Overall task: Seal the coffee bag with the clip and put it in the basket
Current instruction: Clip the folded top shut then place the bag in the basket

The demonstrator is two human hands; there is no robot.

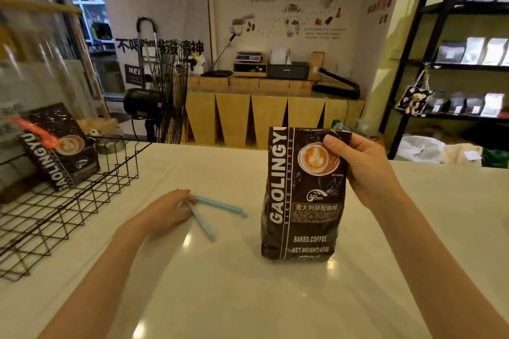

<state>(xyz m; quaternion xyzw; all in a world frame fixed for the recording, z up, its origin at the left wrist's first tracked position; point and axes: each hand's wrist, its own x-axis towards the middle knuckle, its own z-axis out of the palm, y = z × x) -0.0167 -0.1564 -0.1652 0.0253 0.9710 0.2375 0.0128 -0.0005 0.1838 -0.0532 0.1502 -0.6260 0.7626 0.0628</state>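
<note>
Counter (275, 297) | right hand (366, 170) grip clamps coffee bag (301, 201) top (upright) | left hand (165, 212) seemingly pinching clip (209, 215)

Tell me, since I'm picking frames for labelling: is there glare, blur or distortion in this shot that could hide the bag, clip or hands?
Head view: bright glare patches lie on the white counter, none over the blue clip. The coffee bag is sharp, its print readable. The left hand and right hand are clear. The left edge is smeared, and wide-angle bending curves the shelf.
</note>
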